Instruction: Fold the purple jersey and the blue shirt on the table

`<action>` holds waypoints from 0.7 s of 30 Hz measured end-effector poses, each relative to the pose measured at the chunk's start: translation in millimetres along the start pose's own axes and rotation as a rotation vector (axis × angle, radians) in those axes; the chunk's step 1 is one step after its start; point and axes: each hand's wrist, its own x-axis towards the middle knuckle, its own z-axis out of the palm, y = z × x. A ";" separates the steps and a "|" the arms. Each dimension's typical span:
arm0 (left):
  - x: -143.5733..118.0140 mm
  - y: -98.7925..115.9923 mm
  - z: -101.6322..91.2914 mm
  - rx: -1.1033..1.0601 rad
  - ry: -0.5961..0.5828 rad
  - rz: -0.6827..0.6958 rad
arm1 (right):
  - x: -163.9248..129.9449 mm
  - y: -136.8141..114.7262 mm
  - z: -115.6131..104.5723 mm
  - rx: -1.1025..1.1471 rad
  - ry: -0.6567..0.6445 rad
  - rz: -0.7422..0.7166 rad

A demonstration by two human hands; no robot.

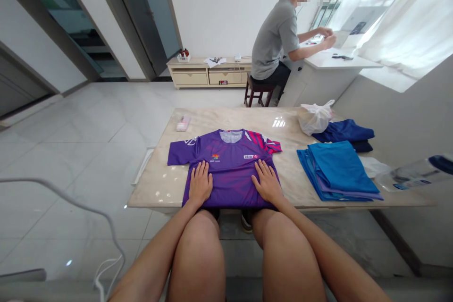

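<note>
A purple T-shirt (230, 177) with one red-striped sleeve lies face up on the marble-topped table (155, 177), its collar pointing away from me. My left hand (200, 184) rests flat on the shirt's left side, below a small orange logo. On the opposite side, my right hand (267, 183) lies with fingers stretched out, just under a white chest print. Both palms press on the fabric, and neither hand grips it. The shirt's lower edge sits along the table's near edge.
Folded blue clothes (336, 170) are stacked at the right, near dark blue garments (348, 133), a white plastic bag (315, 117) and a clear bottle (414, 174). A pink packet (183, 123) lies at the far left. Beyond, a person (274, 40) sits at a white desk (336, 59).
</note>
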 end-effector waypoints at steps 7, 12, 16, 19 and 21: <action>0.0 2.0 -0.7 0.012 -0.005 -0.018 | 5.4 -1.0 0.8 0.001 0.011 0.006; -12.6 4.0 8.3 0.046 0.033 -0.016 | -5.8 -9.2 9.3 0.001 0.032 0.054; -31.8 2.6 14.6 0.059 0.052 -0.016 | -26.7 -11.5 17.6 -0.002 0.026 0.044; -41.4 1.5 8.4 0.089 0.035 0.001 | -39.7 -8.7 11.6 -0.007 -0.013 0.008; -41.0 -0.9 -1.8 0.109 0.024 0.053 | -42.4 -4.8 -1.9 -0.001 -0.043 -0.033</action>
